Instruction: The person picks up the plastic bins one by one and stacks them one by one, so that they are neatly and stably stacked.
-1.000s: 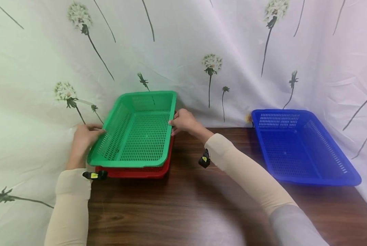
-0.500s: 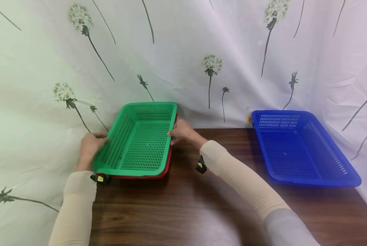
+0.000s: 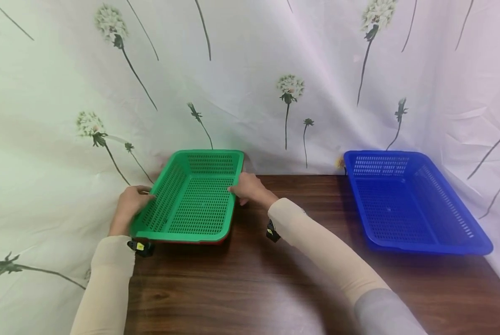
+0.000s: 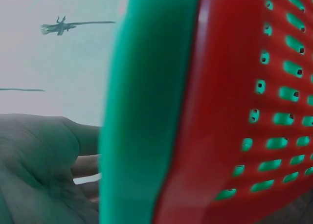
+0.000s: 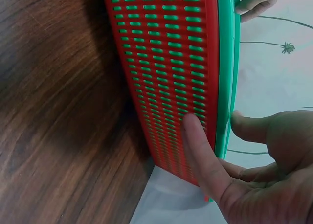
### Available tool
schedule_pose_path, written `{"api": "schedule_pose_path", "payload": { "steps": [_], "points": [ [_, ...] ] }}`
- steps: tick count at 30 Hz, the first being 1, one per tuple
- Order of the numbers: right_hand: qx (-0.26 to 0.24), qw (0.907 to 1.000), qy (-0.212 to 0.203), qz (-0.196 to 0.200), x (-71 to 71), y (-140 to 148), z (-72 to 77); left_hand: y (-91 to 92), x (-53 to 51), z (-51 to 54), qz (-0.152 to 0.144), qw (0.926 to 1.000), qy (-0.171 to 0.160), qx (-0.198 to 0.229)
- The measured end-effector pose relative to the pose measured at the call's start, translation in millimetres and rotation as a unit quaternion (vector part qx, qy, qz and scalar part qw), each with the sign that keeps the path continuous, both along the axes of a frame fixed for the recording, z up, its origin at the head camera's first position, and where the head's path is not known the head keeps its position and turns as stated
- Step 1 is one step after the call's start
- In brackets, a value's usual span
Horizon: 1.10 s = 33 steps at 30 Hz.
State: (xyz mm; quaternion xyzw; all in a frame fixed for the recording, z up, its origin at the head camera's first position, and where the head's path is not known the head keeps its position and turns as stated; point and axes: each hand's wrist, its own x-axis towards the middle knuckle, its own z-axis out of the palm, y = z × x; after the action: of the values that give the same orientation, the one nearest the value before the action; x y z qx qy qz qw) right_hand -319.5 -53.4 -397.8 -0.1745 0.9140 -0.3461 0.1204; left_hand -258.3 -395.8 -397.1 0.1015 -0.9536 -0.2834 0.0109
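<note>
A green perforated plastic basket (image 3: 203,204) sits nested in a red basket (image 5: 161,62) of like shape, at the left of the table. In the head view only a thin strip of the red one shows below the green rim. My left hand (image 3: 131,204) holds the green rim on its left side; in the left wrist view its fingertips are hidden behind the rim. On the opposite side my right hand (image 3: 250,187) grips the rim, thumb on the green edge. The right wrist view shows one finger (image 5: 203,153) lying along the red basket's slotted side wall.
A blue perforated basket (image 3: 400,204) stands at the right of the brown wooden table (image 3: 241,288). Behind the table and along the left hangs a white cloth (image 3: 250,93) printed with dandelions.
Both hands have lowered the green basket into the red one, which is now almost covered. The blue basket has stayed in place.
</note>
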Motion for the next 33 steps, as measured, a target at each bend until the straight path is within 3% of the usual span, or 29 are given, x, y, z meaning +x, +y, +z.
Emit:
{"api": "schedule_pose_path", "payload": {
  "steps": [6, 16, 24, 33],
  "points": [
    [-0.013, 0.9995, -0.012, -0.024, 1.3, -6, -3.5, -0.4, -1.4, 0.6, -0.009, 0.9998, -0.016, 0.001],
    [-0.057, 0.9966, -0.050, -0.030, 0.2, 4, -5.2, 4.2, -9.7, -4.2, -0.021, 0.9996, -0.017, 0.012],
    [-0.084, 0.9948, -0.055, -0.016, 0.9, 34, -3.0, 26.8, -10.8, -5.8, -0.042, 0.9990, 0.002, 0.018],
    [-0.083, 0.9940, -0.070, 0.006, -1.2, 72, -1.8, 51.0, -13.2, -10.1, -0.088, 0.9959, 0.019, 0.012]
  ]
}}
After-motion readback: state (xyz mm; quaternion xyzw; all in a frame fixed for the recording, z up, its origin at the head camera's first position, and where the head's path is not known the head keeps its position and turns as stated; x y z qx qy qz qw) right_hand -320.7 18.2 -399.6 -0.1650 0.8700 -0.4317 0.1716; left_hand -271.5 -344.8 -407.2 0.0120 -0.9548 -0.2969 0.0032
